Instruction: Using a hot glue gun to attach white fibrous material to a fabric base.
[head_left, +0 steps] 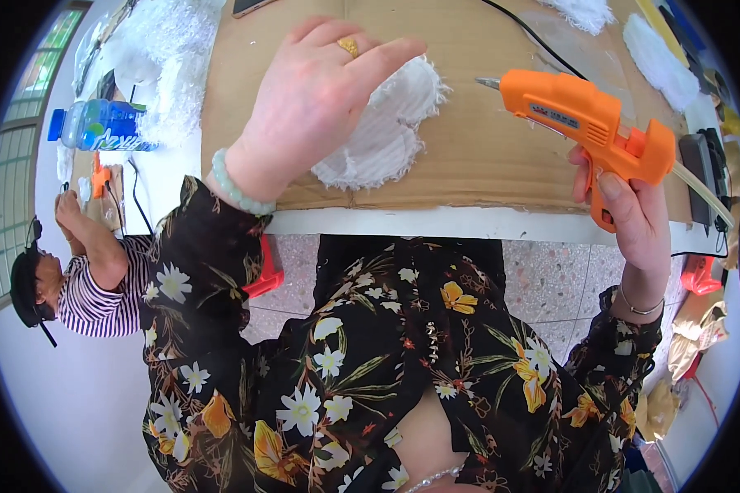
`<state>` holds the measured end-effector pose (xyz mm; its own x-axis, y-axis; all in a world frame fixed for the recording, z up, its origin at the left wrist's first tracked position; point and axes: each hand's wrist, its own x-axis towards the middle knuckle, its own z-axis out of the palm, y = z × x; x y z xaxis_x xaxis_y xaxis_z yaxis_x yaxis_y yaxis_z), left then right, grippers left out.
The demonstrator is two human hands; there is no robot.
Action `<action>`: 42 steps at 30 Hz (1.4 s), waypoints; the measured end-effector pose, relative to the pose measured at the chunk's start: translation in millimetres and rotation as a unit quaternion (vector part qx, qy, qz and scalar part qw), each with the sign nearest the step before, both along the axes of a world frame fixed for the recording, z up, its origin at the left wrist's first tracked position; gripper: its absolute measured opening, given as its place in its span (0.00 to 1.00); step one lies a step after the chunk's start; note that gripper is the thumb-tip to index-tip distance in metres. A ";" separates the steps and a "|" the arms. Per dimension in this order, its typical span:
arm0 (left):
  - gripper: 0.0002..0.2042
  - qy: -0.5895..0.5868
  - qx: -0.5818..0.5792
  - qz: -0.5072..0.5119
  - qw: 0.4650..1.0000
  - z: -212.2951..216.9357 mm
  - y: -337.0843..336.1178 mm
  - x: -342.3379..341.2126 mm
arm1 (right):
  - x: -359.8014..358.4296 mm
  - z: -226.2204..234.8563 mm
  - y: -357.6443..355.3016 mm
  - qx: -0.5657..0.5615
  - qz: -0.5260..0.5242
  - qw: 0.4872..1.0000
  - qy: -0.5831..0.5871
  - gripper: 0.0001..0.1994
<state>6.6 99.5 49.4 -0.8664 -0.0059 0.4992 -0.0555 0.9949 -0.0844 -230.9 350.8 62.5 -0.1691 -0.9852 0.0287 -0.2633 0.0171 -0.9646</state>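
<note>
left hand [316, 99] spread flat, pressing white fabric piece [386, 123] at cardboard sheet [485, 156] near edge | right hand [629, 214] clenched around orange glue gun [588, 119], centre right | water bottle [99, 125] upper left, contents unclear

orange hot glue gun [588, 123]; white ribbed fabric piece [386, 127], frayed edge; brown cardboard sheet [485, 156]; white desk [436, 223]; black sleeves, yellow-and-white floral print [205, 271]; pale green bead bracelet [237, 191]; gold ring [349, 46].
</note>
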 end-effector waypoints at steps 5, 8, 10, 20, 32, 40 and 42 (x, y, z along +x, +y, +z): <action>0.18 -0.005 0.126 0.034 0.991 41.1 10.5 -15.5 | -4.8 -0.3 -1.7 0.003 0.012 1.000 0.014 0.23; 0.21 0.120 0.329 0.027 0.936 53.8 -1.0 -11.0 | -3.4 0.8 -6.7 -0.005 0.019 1.000 0.015 0.24; 0.19 0.205 0.516 0.025 0.831 42.0 -11.9 -9.7 | -4.4 -4.3 -5.5 0.003 0.015 1.000 0.014 0.23; 0.30 -0.067 0.224 0.073 0.970 16.3 41.5 37.6 | 7.6 9.9 -36.0 0.031 0.066 0.990 0.121 0.16; 0.39 -0.151 0.190 -0.020 0.970 10.4 71.1 35.9 | 12.7 7.7 -53.7 0.070 0.047 0.988 0.130 0.15; 0.38 -0.163 0.167 -0.031 0.972 5.1 67.6 19.5 | 12.4 15.6 -61.0 0.127 0.074 0.976 0.162 0.15; 0.37 -0.172 0.165 -0.036 0.970 4.6 66.5 17.6 | 10.8 14.6 -60.7 0.119 0.070 0.976 0.166 0.15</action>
